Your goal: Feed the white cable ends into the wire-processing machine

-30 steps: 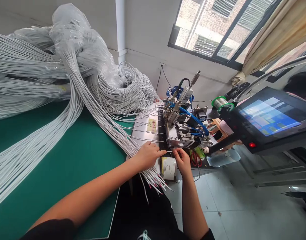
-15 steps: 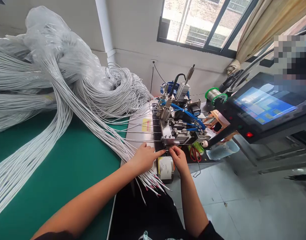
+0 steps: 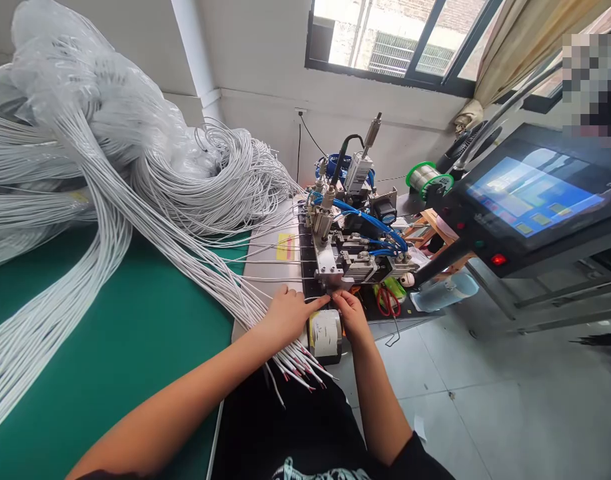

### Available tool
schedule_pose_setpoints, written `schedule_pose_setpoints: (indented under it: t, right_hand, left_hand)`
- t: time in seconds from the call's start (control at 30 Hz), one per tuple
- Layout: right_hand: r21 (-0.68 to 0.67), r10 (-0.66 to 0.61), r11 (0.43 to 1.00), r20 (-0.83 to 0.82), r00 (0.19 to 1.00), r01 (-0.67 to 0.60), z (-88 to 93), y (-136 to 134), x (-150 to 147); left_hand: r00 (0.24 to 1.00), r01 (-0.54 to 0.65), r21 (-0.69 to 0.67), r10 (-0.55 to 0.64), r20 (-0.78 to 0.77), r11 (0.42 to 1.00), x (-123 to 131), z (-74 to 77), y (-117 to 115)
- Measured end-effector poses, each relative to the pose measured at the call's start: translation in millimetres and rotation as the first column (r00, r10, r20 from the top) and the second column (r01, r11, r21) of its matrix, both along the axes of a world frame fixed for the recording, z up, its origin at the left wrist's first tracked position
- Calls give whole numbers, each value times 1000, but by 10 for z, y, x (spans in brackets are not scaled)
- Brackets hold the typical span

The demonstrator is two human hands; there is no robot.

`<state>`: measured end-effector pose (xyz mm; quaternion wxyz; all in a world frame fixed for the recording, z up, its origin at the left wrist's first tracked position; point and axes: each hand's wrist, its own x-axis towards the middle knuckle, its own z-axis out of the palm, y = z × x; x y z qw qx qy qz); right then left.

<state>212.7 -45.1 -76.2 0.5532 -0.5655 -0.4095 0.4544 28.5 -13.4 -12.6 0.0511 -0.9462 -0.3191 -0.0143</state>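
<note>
My left hand (image 3: 288,315) reaches across the bundle of white cables (image 3: 255,308), its index finger stretched toward the machine's front edge and the other fingers curled in. A white cable appears to run under that finger; its end is too small to make out clearly. My right hand (image 3: 352,315) pinches at the same spot with thumb and forefinger, almost touching the left fingertip. Just above both hands stands the bench machine (image 3: 330,257), with metal cylinders and blue air hoses. Below the fingertips sits a roll with a pale label (image 3: 326,333). Reddish tips show on several cable ends (image 3: 305,373).
Coiled cables in clear plastic (image 3: 110,87) heap over the green table (image 3: 150,320). A touchscreen (image 3: 535,197) juts in at right, near a solder-like wire spool (image 3: 428,179). Red-handled scissors (image 3: 388,301) and a clear plastic container (image 3: 445,293) lie beside the machine. Another person is partly visible upper right.
The view has shifted slightly, so most things sit a little further left and higher. Both hands stay at the machine's front edge, with their fingertips now closer together.
</note>
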Motion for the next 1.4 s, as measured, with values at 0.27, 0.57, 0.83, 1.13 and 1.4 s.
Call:
schedule_pose_setpoints:
  t: [0.27,0.57,0.83,1.13,1.4]
  right_hand:
    - [-49,-25,999,-121,992,20,-45,16,-7]
    - [0,-111,994,196,974,114,91,-179,86]
    - [34,-52,999,544,837,39,587,-562,91]
    - [-397,579,808,668,468,-434,833,-871,1]
    - [-403,607,787,644,466,-468,812,-893,96]
  left_hand:
    - [1000,-13,-12,13,-8,1000,52,24,16]
    - [992,-9,-36,13,122,999,-220,51,-6]
    - [986,-81,-39,86,145,996,-252,62,17]
    - [951,-233,2,227,211,972,-244,-71,25]
    - [929,-166,66,133,345,984,-237,-38,24]
